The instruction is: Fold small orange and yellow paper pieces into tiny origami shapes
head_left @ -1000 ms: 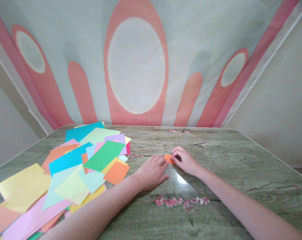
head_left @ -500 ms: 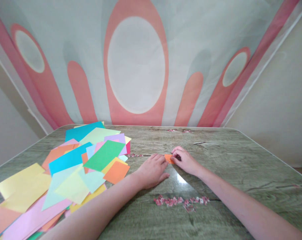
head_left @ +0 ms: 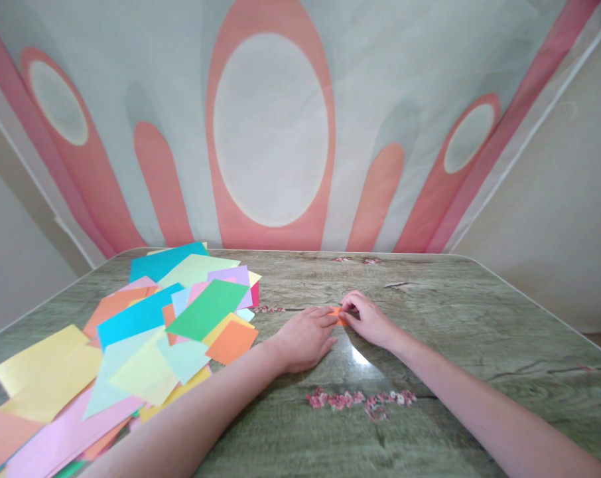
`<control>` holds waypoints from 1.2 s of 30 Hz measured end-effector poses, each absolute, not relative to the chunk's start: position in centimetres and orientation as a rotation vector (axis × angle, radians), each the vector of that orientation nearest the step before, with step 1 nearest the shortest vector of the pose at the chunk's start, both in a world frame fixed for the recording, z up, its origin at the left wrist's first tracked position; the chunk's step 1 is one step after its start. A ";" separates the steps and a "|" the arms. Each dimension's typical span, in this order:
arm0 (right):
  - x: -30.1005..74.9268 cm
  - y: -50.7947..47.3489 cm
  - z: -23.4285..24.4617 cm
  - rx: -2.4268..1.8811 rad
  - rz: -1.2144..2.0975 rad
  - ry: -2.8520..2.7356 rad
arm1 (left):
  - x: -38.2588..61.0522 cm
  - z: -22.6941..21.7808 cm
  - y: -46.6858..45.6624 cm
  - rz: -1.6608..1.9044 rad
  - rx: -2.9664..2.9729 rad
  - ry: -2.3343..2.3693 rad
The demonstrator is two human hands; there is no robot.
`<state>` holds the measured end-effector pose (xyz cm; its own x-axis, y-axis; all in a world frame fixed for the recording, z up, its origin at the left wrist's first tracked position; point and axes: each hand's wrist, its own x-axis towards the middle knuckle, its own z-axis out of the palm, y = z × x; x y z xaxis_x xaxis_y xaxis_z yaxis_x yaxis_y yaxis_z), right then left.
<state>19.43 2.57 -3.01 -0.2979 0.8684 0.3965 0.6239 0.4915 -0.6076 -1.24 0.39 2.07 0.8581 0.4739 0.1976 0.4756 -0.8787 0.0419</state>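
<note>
A small orange piece of paper (head_left: pixel 337 317) lies on the wood-patterned table between my hands, mostly covered by fingers. My left hand (head_left: pixel 308 337) rests flat, its outstretched fingertips over the paper's left part and its thumb on the tabletop. From the right, my right hand (head_left: pixel 364 318) pinches the paper's right edge between thumb and fingers. Whether the paper is folded cannot be made out at this size.
Loose sheets of coloured paper (head_left: pixel 208 309) overlap in a wide heap on the left, partly behind my left forearm. The table (head_left: pixel 460 318) has printed pink flowers (head_left: pixel 350 400). Behind its far edge hangs a pink and grey backdrop (head_left: pixel 275 133).
My left fingers have slid slightly to the right and cover more of the orange paper. My right hand keeps its pinch nearly in place. The heap of sheets is unchanged.
</note>
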 end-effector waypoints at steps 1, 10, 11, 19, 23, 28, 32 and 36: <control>19.4 2.6 -3.0 -1.228 0.444 -2.035 | -1.2 2.1 0.4 -0.315 -3.021 -0.768; 19.2 2.3 -2.8 -1.303 0.456 -1.984 | -1.0 2.3 0.5 -0.312 -3.001 -0.732; 19.2 2.2 -2.9 -1.312 0.386 -1.998 | -1.1 2.3 0.5 -0.313 -2.998 -0.727; 19.5 2.2 -3.4 -1.510 0.064 -2.082 | -1.2 2.5 0.5 -0.317 -2.994 -0.721; 20.0 2.4 -3.5 -1.588 0.061 -2.098 | -1.2 2.6 0.5 -0.304 -2.996 -0.728; 20.0 2.4 -3.7 -1.593 0.097 -2.080 | -1.2 2.7 0.5 -0.300 -3.002 -0.726; 20.3 2.2 -3.7 -1.505 0.136 -2.054 | -1.3 2.4 0.6 -0.310 -2.989 -0.712; 20.6 1.3 -2.6 -1.359 0.111 -2.081 | -1.3 2.2 0.7 -0.320 -2.974 -0.707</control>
<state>20.63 1.30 -2.63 -0.2586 0.8467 0.4650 0.7923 0.4613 -0.3994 -1.31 0.68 2.18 0.8727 0.4376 0.2168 0.4516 -0.8920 -0.0175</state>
